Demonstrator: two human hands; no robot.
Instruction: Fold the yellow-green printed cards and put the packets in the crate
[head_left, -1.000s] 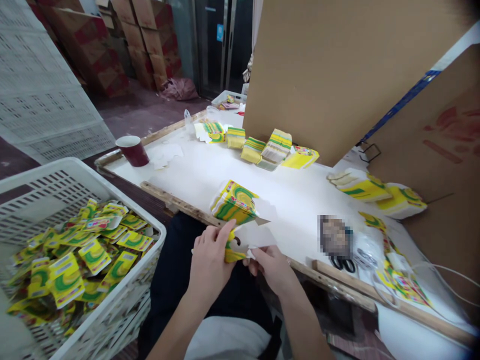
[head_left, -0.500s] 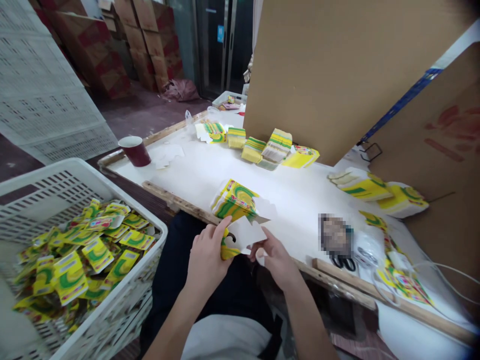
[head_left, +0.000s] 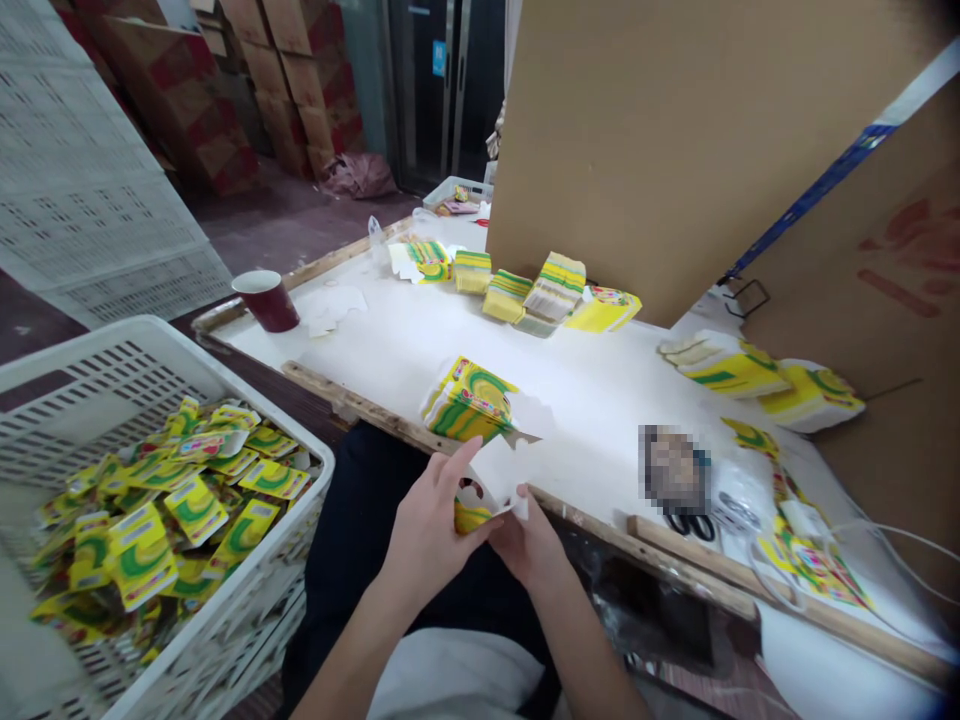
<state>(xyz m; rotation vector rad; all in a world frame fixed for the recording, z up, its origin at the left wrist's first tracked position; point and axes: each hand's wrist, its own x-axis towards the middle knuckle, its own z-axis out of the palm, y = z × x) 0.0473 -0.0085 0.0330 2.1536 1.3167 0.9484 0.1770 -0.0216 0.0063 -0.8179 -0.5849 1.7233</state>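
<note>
A small folding carton (head_left: pixel 501 472), white inside and yellow-green outside, is held above my lap at the table's near edge, its white flaps standing up. My left hand (head_left: pixel 424 520) wraps its left side, thumb and fingers closed on the card. At the lower right, my right hand (head_left: pixel 529 540) grips the carton's edge; some of its fingers are hidden behind the card. Just beyond both hands, a stack of flat yellow-green cartons (head_left: pixel 471 400) lies on the white tabletop (head_left: pixel 592 420).
Left of my lap, a white plastic basket (head_left: pixel 300 425) holds many yellow-green packets (head_left: pixel 196 508). A dark red cup (head_left: pixel 266 303) stands at the table's left. More carton bundles (head_left: pixel 555 287) line the back by a tall cardboard sheet (head_left: pixel 637 150). Scissors (head_left: pixel 690 526) and a cable lie right.
My right hand has moved left and in under the carton, closer to my left hand. The carton has shifted slightly to the right, and its flaps stand more upright.
</note>
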